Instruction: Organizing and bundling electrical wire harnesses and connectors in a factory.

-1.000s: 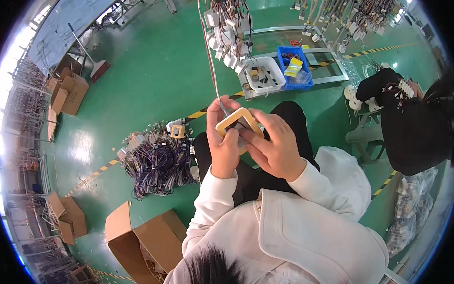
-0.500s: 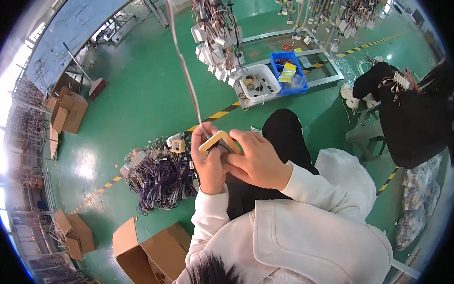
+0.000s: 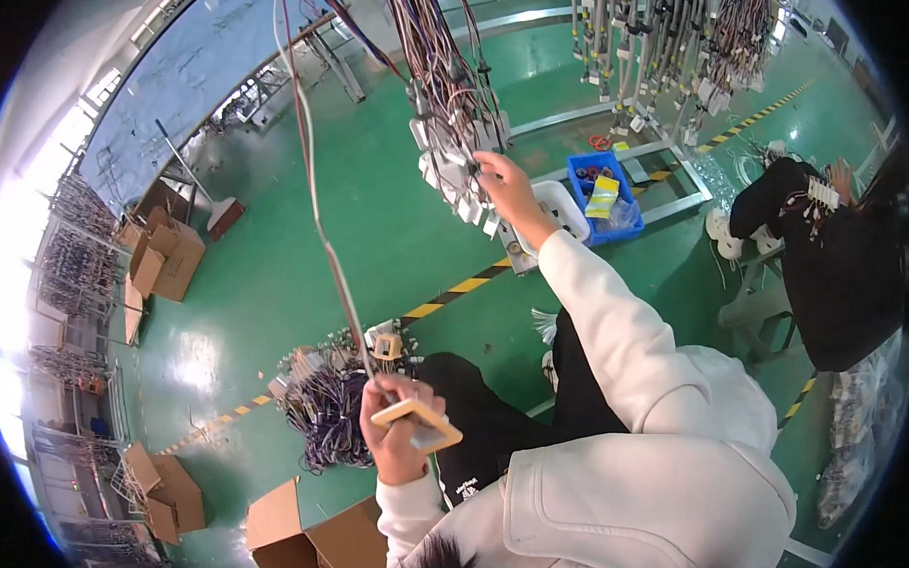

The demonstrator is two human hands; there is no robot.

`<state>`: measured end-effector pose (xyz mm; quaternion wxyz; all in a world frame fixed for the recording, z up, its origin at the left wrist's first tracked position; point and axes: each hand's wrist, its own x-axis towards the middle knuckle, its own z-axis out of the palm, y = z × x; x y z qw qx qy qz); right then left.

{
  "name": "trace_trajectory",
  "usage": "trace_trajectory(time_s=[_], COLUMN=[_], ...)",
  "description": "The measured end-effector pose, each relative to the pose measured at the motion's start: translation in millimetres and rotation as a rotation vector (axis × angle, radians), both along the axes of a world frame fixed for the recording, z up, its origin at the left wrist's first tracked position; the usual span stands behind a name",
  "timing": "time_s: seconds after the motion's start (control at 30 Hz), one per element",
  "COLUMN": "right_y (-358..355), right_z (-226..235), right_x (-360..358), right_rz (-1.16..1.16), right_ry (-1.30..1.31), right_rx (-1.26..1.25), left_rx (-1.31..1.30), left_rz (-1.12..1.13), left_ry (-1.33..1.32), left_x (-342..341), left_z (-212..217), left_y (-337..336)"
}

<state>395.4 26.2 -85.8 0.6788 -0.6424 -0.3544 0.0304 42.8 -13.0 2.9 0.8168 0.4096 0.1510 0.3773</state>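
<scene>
My left hand (image 3: 397,426) is closed around a square, pale-yellow frame (image 3: 438,433) with a grey centre, held tilted low in front of my lap. From it a thin grey-and-brown cable (image 3: 336,273) runs upward out of view. Up and to the right, my right hand (image 3: 511,194) is stretched out to a hanging bundle of wire harnesses (image 3: 445,79). Its fingertips are bent against the white plastic housings (image 3: 459,184) at the bundle's lower end; what lies between them is too small to make out.
A blue bin (image 3: 613,230) and a white tray (image 3: 570,208) stand beyond my right arm on a metal frame. Purple-black cable coils (image 3: 329,414) lie left of my knees. Cardboard boxes (image 3: 328,539) stand at lower left. Another person (image 3: 824,271) sits at right.
My right hand has let go of the square frame and moved up to the hanging bundle. My left hand keeps the frame, now lower. The view has shifted slightly.
</scene>
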Motion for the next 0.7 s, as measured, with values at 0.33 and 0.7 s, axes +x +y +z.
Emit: trace_trajectory(time_s=[0.33, 0.7], right_y=[30.7, -168.8], right_z=[16.8, 55.4], right_x=[-20.6, -39.6], right_rz=[0.028, 0.343], right_ry=[-0.283, 0.244], right_rx=[-0.218, -0.285], left_rx=[0.071, 0.244], left_rz=[0.243, 0.363], left_ry=[-0.077, 0.036], left_x=[-50.1, -51.4], left_z=[15.8, 32.4], left_y=[17.8, 27.0])
